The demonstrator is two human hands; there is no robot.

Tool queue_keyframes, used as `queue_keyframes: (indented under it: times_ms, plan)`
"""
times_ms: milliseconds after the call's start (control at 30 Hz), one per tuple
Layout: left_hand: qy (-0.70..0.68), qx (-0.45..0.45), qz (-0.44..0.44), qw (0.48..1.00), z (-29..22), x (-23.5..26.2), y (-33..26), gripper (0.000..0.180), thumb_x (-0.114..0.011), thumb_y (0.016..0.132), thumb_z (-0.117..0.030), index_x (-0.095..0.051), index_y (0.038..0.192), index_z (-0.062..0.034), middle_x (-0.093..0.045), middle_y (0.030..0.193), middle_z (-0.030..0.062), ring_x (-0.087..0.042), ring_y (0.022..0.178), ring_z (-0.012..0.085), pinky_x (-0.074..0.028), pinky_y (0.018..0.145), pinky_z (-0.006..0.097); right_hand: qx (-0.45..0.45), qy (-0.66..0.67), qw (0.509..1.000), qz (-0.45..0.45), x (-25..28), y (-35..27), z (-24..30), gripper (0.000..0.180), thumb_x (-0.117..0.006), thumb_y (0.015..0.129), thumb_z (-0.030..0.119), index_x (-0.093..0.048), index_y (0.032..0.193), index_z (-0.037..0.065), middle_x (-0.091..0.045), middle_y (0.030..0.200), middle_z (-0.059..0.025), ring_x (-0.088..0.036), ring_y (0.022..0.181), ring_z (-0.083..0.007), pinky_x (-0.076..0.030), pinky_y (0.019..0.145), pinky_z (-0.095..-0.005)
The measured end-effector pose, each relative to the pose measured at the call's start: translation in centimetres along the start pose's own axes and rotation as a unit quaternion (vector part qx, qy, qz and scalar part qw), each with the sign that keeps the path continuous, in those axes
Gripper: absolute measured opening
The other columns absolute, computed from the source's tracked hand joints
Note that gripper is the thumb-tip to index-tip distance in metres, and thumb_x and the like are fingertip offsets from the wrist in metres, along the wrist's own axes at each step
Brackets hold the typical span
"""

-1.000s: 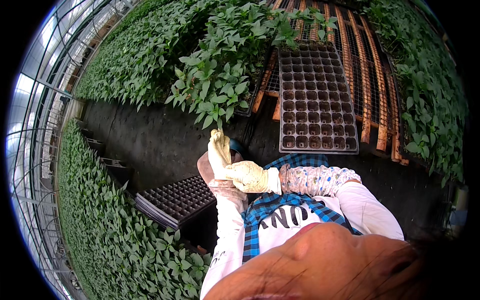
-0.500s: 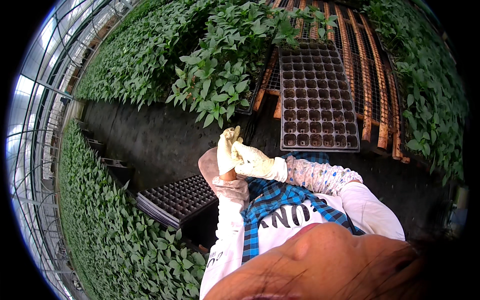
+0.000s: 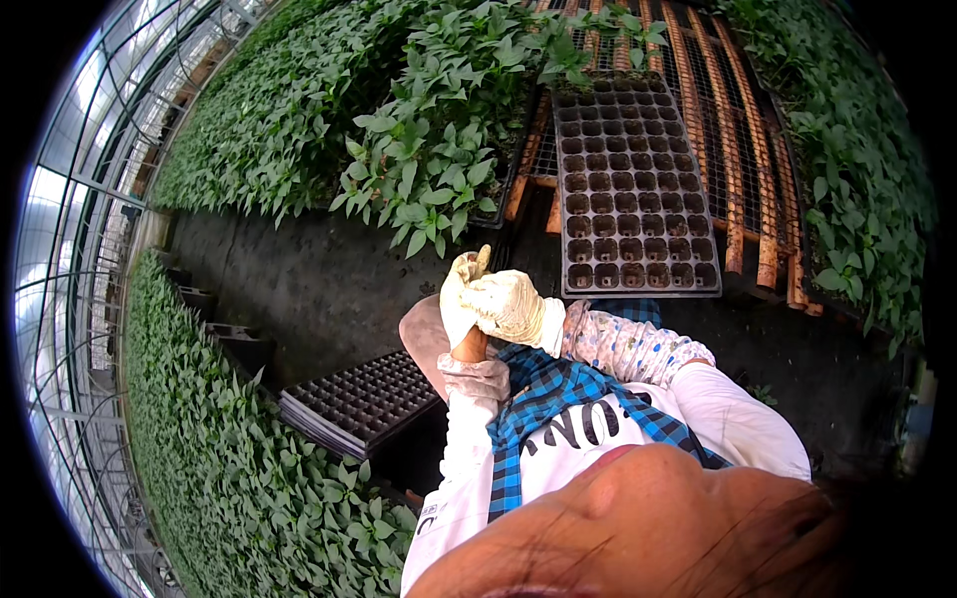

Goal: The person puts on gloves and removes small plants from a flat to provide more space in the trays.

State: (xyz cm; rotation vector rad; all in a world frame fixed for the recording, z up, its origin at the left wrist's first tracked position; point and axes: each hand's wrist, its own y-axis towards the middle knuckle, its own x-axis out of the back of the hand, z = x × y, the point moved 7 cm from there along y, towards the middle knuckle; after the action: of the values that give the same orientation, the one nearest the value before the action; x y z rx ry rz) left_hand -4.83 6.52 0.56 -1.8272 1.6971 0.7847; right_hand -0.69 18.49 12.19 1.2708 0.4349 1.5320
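Observation:
Both my hands wear cream, soiled work gloves and meet in front of my body. My left hand [image 3: 459,304] is upright, its fingers stretched upward and partly hidden; a strip of bare wrist shows below the glove. My right hand [image 3: 513,307] comes across from the right, fingers closed on the left glove [image 3: 456,324] near the palm. Beyond the right hand lies a black seedling tray [image 3: 641,293], its square cells holding no plants and some dark soil remains. Leafy green seedlings [image 3: 439,184] stand just past my left hand.
The tray rests on a bench of orange-brown poles [image 3: 736,214] and wire mesh. A stack of black cell trays [image 3: 364,399] sits at lower left, beside more seedlings [image 3: 229,419]. Another seedling bed [image 3: 857,219] lines the right side. Dark ground cover [image 3: 299,269] runs between the beds.
My right hand has turned and closed further around the left glove. Both hands have shifted slightly to the right. The trays and plants stay in place.

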Motion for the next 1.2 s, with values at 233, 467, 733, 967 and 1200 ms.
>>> queue_keyframes:
  times_ms: [233,467,733,967,1200]
  plan:
    - [0.010,0.011,-0.057,0.998,0.8,-0.8,-0.5,0.023,-0.053,0.102,-0.022,-0.059,0.114,-0.0031,-0.062,0.120,0.0117,-0.056,0.125,0.0347,-0.046,0.098,0.038,0.053,0.066,0.996,-0.005,-0.3,-1.3,0.6,0.024,-0.068,0.085,0.028,-0.071,0.097,0.007,-0.072,0.093,-0.0113,-0.070,0.071,-0.0231,-0.056,0.064,-0.0362]
    - [-0.029,-0.108,0.089,0.990,1.1,1.1,-2.3,0.046,-0.048,0.102,-0.034,-0.049,0.135,-0.0023,-0.057,0.134,0.0121,-0.052,0.132,0.0341,-0.048,0.101,0.042,-0.018,0.036,0.999,0.035,-0.2,-0.5,2.6,0.039,-0.066,0.084,0.020,-0.064,0.120,0.004,-0.068,0.084,-0.0062,-0.067,0.068,-0.0231,-0.054,0.061,-0.0335]
    - [-0.020,-0.167,0.103,0.980,1.7,0.4,0.4,0.041,-0.054,0.103,-0.024,-0.046,0.136,-0.0004,-0.054,0.134,0.0147,-0.052,0.126,0.0309,-0.034,0.118,0.049,-0.136,0.234,0.961,-0.056,-1.1,-1.7,-1.4,0.024,-0.060,0.090,0.005,-0.065,0.114,0.003,-0.066,0.108,-0.0143,-0.063,0.105,-0.0341,-0.050,0.095,-0.0400]
    - [0.056,-0.108,0.044,0.992,-0.9,-2.7,-1.4,0.055,-0.068,0.092,-0.017,-0.046,0.137,0.0062,-0.053,0.140,0.0209,-0.051,0.132,0.0364,-0.037,0.117,0.046,-0.275,0.508,0.811,-0.091,-1.9,-2.1,-0.8,0.019,-0.056,0.095,-0.005,-0.060,0.111,0.002,-0.061,0.108,-0.0057,-0.059,0.102,-0.0180,-0.047,0.093,-0.0302]
    - [0.095,0.010,0.082,0.992,0.2,-3.8,-3.0,0.058,-0.071,0.088,-0.014,-0.051,0.138,0.0084,-0.057,0.139,0.0247,-0.056,0.129,0.0368,-0.044,0.111,0.041,-0.271,0.528,0.803,-0.060,-3.3,-2.4,-0.9,0.026,-0.054,0.093,-0.007,-0.054,0.119,-0.001,-0.058,0.110,-0.0083,-0.056,0.110,-0.0187,-0.044,0.099,-0.0298]
